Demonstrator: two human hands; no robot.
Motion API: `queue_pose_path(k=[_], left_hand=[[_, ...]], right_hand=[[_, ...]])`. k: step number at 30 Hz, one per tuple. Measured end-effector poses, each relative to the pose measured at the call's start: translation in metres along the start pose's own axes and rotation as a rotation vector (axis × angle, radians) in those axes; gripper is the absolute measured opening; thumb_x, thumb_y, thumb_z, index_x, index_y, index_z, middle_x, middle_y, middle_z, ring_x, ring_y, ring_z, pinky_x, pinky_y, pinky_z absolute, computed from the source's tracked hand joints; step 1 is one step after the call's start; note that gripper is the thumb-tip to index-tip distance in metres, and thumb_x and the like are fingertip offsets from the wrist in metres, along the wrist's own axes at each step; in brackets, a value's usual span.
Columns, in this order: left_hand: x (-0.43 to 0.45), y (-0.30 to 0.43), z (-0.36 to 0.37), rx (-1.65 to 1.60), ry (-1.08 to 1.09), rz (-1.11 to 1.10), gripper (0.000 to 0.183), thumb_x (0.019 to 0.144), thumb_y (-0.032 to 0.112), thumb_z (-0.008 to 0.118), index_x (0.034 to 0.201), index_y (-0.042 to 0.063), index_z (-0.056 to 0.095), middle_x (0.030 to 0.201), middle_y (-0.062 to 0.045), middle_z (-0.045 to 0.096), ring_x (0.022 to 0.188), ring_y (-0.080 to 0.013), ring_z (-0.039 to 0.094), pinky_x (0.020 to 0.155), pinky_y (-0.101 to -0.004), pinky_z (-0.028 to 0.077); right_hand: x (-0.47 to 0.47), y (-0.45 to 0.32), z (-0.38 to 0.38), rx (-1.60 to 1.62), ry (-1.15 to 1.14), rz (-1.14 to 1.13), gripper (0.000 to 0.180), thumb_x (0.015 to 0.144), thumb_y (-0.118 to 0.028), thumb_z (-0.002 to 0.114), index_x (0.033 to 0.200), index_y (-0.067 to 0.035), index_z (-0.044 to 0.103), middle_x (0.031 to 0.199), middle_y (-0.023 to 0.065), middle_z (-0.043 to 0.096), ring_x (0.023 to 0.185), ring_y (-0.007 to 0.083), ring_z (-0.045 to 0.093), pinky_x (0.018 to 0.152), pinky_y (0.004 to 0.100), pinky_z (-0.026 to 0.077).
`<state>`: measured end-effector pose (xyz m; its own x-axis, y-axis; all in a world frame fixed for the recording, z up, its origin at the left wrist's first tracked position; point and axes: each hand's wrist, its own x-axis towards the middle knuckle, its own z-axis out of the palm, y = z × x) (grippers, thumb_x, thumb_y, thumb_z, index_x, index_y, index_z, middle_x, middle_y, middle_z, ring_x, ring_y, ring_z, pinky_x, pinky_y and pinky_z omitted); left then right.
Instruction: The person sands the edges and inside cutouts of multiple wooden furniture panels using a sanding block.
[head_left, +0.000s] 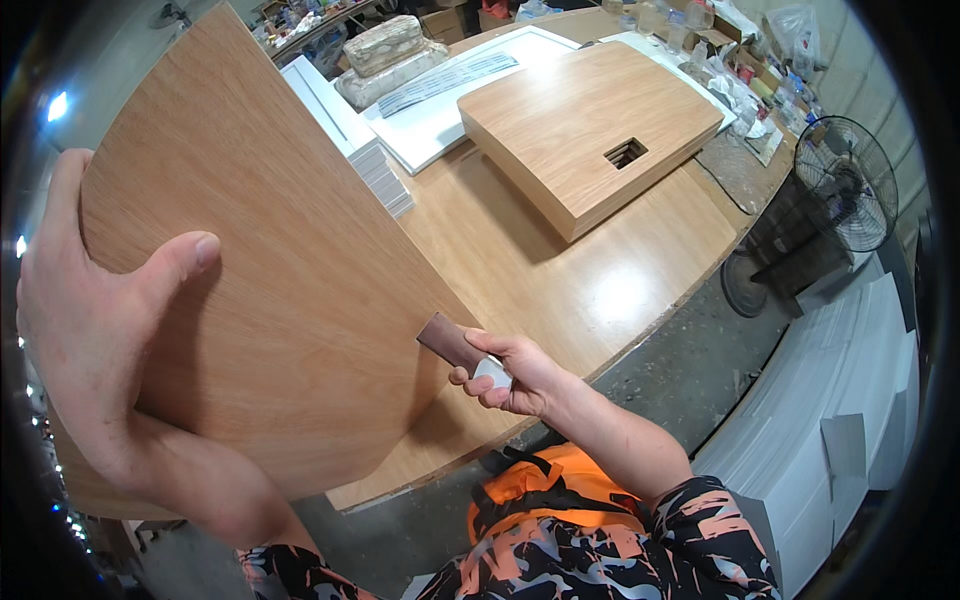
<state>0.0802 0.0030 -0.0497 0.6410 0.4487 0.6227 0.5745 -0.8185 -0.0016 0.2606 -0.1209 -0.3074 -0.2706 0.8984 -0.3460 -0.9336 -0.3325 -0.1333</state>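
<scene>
A large wood-grain panel (300, 300) with a curved end stands tilted on the workbench (592, 292). My left hand (97, 300) grips its far-left edge, the thumb lying on the face and the fingers hidden behind. In my right hand (517, 371) is a small sanding block wrapped in brown abrasive paper (454, 341), with a white part showing at the palm. The block lies beside the panel's right-hand edge near the lower corner; whether it touches the wood cannot be made out.
A stack of wood-grain panels (585, 127) with a rectangular cut-out sits at the back. White panels (420, 135) and wrapped bundles (386, 56) lie behind. A pedestal fan (846, 184) stands off the bench's right end. White sheets (817, 390) are stacked on the right.
</scene>
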Motion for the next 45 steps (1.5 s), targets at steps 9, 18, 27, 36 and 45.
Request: queue_pose_path(k=[9,18,27,36,45], left_hand=[[0.0,-0.003,0.003,-0.005,0.002,-0.003,0.086,0.057,0.034,0.078,0.129,0.001,0.043,0.11,-0.025,0.048,0.09,-0.0304,0.061,0.076,-0.0337,0.055],[0.002,0.0,0.006,-0.016,0.006,0.013,0.088,0.056,0.036,0.078,0.129,0.001,0.043,0.112,-0.026,0.047,0.091,-0.031,0.06,0.077,-0.034,0.054],[0.002,0.0,0.004,-0.006,0.001,0.007,0.09,0.056,0.038,0.079,0.129,0.001,0.042,0.113,-0.026,0.045,0.093,-0.0317,0.06,0.078,-0.0343,0.054],[0.001,-0.002,0.002,0.006,-0.007,-0.001,0.092,0.055,0.039,0.079,0.129,0.0,0.042,0.115,-0.027,0.044,0.094,-0.0323,0.059,0.078,-0.0346,0.054],[-0.002,-0.001,-0.003,0.02,-0.01,-0.003,0.094,0.054,0.041,0.079,0.13,0.0,0.042,0.116,-0.027,0.042,0.096,-0.0329,0.059,0.079,-0.0349,0.054]], right_hand=[[0.021,0.033,-0.006,0.479,-0.286,-0.028,0.033,0.1,-0.032,0.038,0.122,-0.007,0.041,0.093,0.0099,0.045,0.063,0.0124,0.044,0.045,0.0219,0.037],[0.034,0.015,-0.008,0.433,-0.223,0.026,0.033,0.098,-0.033,0.041,0.112,-0.003,0.039,0.089,0.0109,0.049,0.059,0.0117,0.045,0.041,0.0219,0.036],[0.015,0.009,0.01,0.435,-0.053,0.05,0.032,0.099,-0.031,0.038,0.116,-0.004,0.038,0.088,0.0119,0.049,0.058,0.0121,0.045,0.04,0.0217,0.034],[0.004,0.01,0.024,0.379,0.031,0.016,0.034,0.099,-0.03,0.038,0.114,0.0,0.036,0.088,0.012,0.047,0.06,0.0116,0.044,0.04,0.0199,0.033],[-0.005,0.014,0.012,0.327,-0.098,0.034,0.027,0.1,-0.031,0.037,0.112,-0.007,0.039,0.085,0.0128,0.049,0.057,0.0114,0.045,0.039,0.0214,0.035]])
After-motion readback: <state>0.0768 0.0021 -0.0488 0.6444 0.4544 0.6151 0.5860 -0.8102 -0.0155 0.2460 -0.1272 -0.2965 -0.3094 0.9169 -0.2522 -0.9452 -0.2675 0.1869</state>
